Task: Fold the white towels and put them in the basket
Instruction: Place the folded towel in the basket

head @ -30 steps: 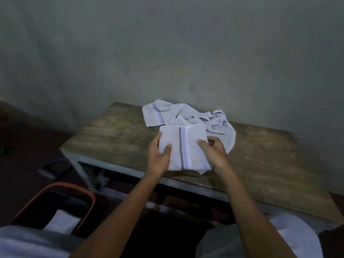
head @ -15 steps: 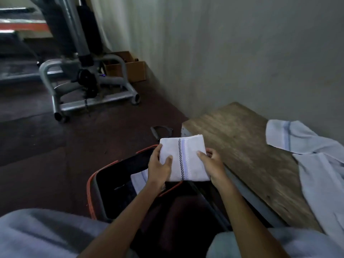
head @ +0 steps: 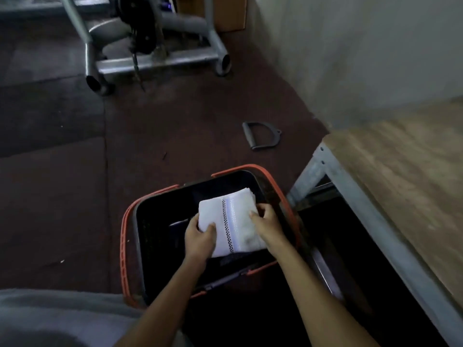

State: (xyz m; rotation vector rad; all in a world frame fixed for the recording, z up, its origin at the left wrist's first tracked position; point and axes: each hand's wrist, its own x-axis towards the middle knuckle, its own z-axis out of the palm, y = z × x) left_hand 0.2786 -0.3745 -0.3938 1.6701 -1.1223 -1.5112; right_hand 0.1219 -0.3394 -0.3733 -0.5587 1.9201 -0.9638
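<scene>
Towel [head: 231,222], folded, sits between my two hands over the basket [head: 126,221]; left hand [head: 200,235] pinches its left edge, right hand [head: 266,221] grips its right edge.

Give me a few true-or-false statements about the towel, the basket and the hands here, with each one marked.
1. Both the left hand and the right hand hold the folded towel over the open basket. True.
2. The folded towel is plain white with no pattern. False: a dark checked stripe and a bluish stripe run across it.
3. The basket has an orange rim. True.
4. The basket stands on a chair. False: it stands on the floor beside the wooden table.
5. A grey D-shaped handle lies on the floor beyond the basket. True.
</scene>
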